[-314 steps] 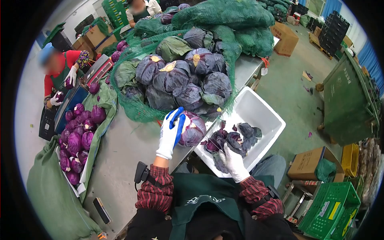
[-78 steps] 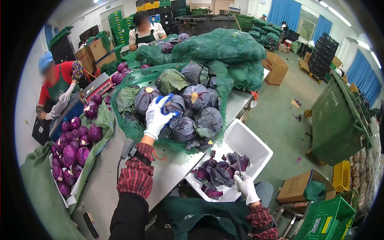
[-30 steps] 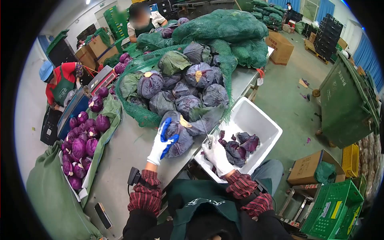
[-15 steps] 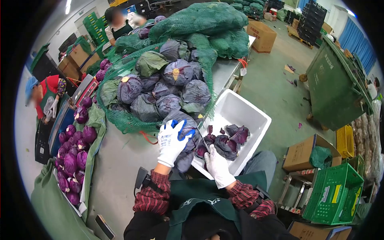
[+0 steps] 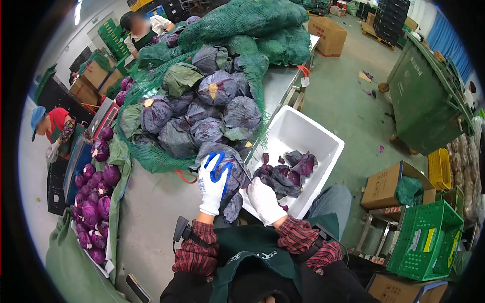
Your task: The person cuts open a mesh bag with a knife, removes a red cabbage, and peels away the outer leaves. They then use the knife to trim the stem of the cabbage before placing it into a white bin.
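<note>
In the head view, my left hand (image 5: 212,186), in a white and blue glove, is closed over a red cabbage (image 5: 233,178) at the table's near edge. Dark outer leaves (image 5: 233,208) hang from its lower side. My right hand (image 5: 265,203), in a white glove, grips a knife whose thin blade (image 5: 247,172) points up against the cabbage's right side; the handle is hidden in the fist. Beneath and beyond this hand, a white foam box (image 5: 323,171) holds loose purple leaves (image 5: 289,177). An opened green net sack (image 5: 156,159) full of untrimmed cabbages (image 5: 217,88) lies just ahead.
Trimmed purple cabbages (image 5: 91,212) are heaped at left beside green cloth (image 5: 65,257). More filled net sacks (image 5: 242,22) lie behind. A green wheeled bin (image 5: 427,96) and green crate (image 5: 422,247) stand right. Two co-workers (image 5: 55,126) are at the left and back.
My right hand has moved up and left out of the box, bringing the knife to the cabbage. My left hand and the cabbage have shifted slightly left. The left co-worker's arms have lowered.
</note>
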The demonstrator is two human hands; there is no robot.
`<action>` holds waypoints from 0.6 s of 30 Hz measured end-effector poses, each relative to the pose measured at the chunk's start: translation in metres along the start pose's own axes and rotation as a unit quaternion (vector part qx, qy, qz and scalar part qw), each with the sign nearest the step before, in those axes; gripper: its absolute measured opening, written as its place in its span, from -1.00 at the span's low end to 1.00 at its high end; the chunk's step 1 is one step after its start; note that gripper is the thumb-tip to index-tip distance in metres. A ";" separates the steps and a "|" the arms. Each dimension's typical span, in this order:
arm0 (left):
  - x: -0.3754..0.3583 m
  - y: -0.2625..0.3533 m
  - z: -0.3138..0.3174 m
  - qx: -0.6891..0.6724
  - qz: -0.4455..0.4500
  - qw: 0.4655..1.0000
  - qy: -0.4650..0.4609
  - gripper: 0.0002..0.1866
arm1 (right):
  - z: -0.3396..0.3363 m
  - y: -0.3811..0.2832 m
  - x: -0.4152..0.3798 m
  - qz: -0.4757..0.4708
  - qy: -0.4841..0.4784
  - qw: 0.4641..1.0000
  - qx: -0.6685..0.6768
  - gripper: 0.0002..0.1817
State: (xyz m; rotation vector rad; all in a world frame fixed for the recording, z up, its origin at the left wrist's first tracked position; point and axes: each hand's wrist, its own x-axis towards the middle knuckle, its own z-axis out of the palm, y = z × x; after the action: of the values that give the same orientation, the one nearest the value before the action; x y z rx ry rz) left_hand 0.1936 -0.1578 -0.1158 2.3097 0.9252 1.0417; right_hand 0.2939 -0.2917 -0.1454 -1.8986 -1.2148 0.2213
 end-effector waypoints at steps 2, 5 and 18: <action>0.001 0.002 0.002 -0.011 -0.006 1.000 0.012 -0.58 | -0.022 -0.013 0.004 0.011 -0.027 0.999 -0.017 -0.78; 0.000 -0.003 0.008 0.025 0.031 0.999 0.009 -0.54 | -0.003 0.005 0.004 -0.030 -0.011 0.998 -0.053 -0.77; 0.000 -0.019 -0.007 -0.168 -0.047 0.985 0.013 -0.64 | 0.055 0.043 0.024 0.027 -0.062 0.996 -0.066 -0.78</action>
State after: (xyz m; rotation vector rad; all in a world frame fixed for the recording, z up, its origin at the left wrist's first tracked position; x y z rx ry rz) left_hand 0.1808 -0.1444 -0.1233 1.9613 0.7901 1.0973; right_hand 0.3040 -0.2488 -0.2045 -2.0594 -1.2881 0.2997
